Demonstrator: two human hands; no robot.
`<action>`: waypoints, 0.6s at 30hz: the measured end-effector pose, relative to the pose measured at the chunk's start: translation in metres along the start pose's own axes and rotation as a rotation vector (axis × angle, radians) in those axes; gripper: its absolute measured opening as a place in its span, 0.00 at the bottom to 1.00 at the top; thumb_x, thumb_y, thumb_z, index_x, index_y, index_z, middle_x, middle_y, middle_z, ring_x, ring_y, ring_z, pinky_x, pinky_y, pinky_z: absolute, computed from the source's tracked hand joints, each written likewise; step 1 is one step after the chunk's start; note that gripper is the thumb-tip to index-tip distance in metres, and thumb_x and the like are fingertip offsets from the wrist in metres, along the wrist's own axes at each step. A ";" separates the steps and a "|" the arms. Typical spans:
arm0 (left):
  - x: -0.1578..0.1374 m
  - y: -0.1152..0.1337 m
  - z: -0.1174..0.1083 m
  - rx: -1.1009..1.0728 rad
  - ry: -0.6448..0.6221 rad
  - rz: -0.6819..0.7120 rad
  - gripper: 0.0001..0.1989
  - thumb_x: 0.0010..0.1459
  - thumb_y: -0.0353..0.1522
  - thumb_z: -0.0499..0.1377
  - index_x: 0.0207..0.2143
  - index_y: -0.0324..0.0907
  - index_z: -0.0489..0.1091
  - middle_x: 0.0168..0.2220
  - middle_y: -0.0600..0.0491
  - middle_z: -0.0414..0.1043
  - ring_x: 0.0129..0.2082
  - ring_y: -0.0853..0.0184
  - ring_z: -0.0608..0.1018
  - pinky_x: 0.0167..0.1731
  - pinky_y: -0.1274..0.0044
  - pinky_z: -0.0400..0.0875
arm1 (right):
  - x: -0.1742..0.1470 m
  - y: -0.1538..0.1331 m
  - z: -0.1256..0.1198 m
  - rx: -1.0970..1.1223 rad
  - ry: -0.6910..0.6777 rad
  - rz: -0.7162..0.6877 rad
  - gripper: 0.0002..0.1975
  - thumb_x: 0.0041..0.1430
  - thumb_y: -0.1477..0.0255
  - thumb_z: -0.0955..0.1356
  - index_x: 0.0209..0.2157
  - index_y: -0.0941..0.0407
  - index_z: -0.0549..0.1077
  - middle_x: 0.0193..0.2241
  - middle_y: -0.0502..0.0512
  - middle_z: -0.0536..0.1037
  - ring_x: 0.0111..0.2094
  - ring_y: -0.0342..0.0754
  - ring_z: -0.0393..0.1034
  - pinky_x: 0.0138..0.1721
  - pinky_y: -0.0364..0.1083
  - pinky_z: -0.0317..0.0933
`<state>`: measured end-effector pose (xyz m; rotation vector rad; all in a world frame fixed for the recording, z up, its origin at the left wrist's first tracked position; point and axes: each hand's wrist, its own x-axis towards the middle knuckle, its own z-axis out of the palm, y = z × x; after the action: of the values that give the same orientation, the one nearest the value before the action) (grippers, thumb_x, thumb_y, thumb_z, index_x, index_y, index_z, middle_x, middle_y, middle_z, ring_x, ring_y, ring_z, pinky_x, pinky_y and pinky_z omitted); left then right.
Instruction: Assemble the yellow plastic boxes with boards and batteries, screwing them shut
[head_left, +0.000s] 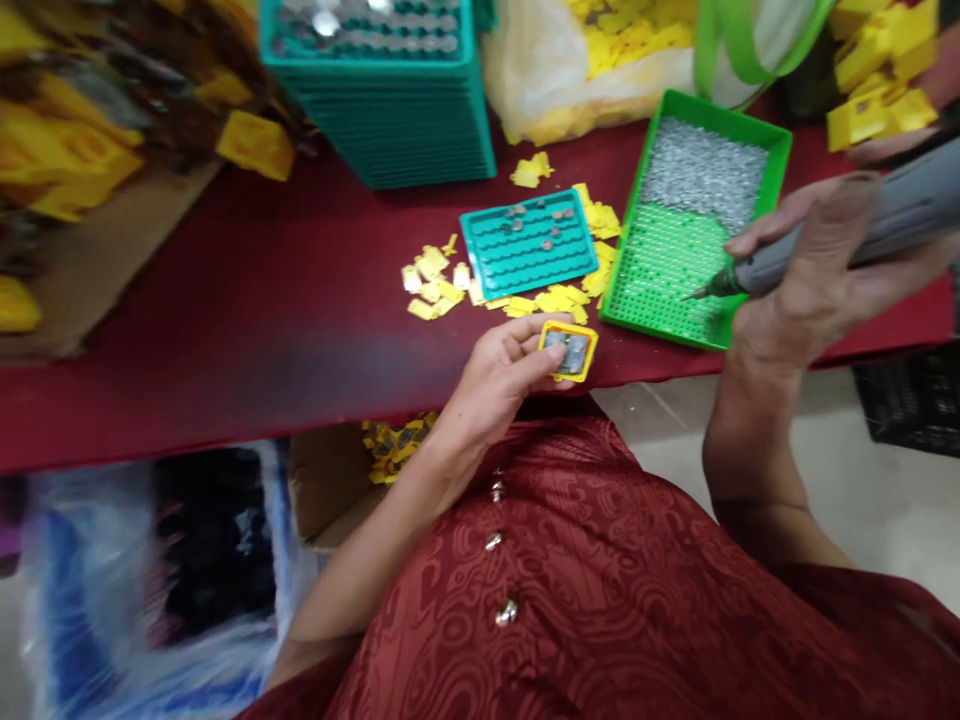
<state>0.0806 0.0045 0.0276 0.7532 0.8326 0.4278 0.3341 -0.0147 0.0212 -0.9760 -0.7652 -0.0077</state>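
My left hand (502, 365) is closed on a small square yellow plastic casing (591, 352) with grey parts inside, thumb pressed on top, near the table's front edge. My right hand (814, 260) grips a grey electric screwdriver (780, 258). Its dark bit points down and left over the green basket (626, 250). Small silver screws (705, 165) are heaped at the basket's far end, with a few scattered nearer. Left of the basket lies a teal ridged tray (517, 258) with several small round metal pieces. Small yellow plastic pieces (433, 285) lie around that tray.
Stacked teal trays (405, 125) stand at the back. Behind are a bag of yellow parts (630, 45) and green handles (705, 45). Yellow casings (67, 150) and cardboard (112, 250) are at left. Another person's hand (941, 75) is at the right edge. A plastic-lined container (97, 560) sits below.
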 end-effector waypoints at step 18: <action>0.006 0.001 0.007 -0.047 0.071 -0.070 0.29 0.40 0.38 0.84 0.44 0.40 0.82 0.34 0.52 0.87 0.29 0.69 0.86 0.28 0.83 0.82 | -0.007 0.001 0.009 -0.063 -0.247 -0.149 0.17 0.69 0.52 0.75 0.44 0.50 0.74 0.22 0.37 0.71 0.18 0.33 0.67 0.18 0.36 0.59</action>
<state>0.0900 0.0059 0.0277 0.6660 0.9097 0.4119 0.3245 -0.0096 0.0192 -0.9884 -1.0695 -0.0418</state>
